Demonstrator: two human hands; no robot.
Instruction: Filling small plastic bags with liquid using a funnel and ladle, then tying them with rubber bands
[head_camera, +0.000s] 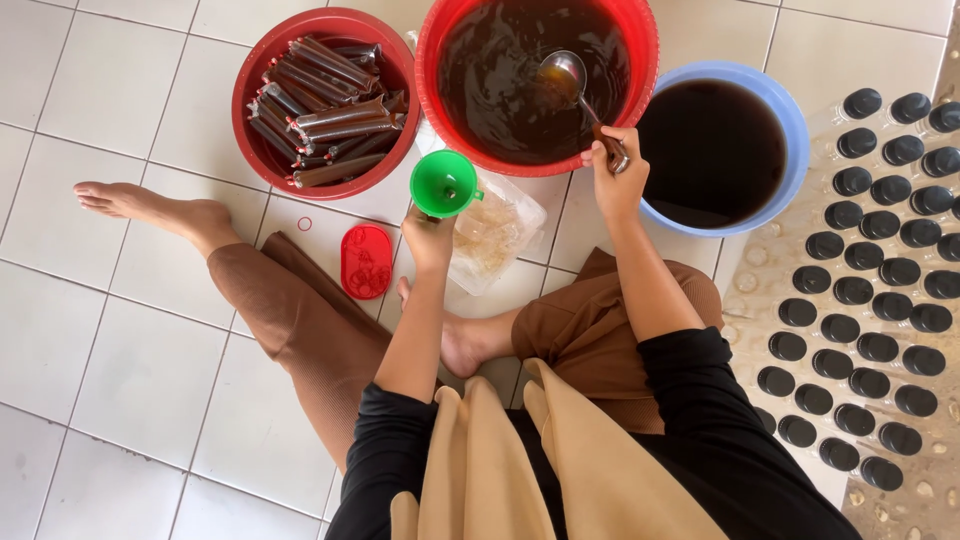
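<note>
The right hand (612, 170) is closed around the handle of a ladle (575, 88), whose bowl sits out over the dark liquid in the big red basin (640, 40). The left hand (428, 235) is wrapped round something just below a green funnel (443, 184); the fingers are curled tight, though what they pinch under the funnel is too hidden to tell. The funnel stands upright, near the basin's near rim, just above a clear plastic bag (495, 235) lying on the white tiles. To the left, a smaller red basin (250, 80) holds a pile of long filled tubes (325, 110) of brown liquid. A flat red lid (366, 261) lies beside the person's knee. On the right, a blue basin (790, 110) holds more dark liquid, and beyond it stand rows of black-capped bottles (865, 290).
</note>
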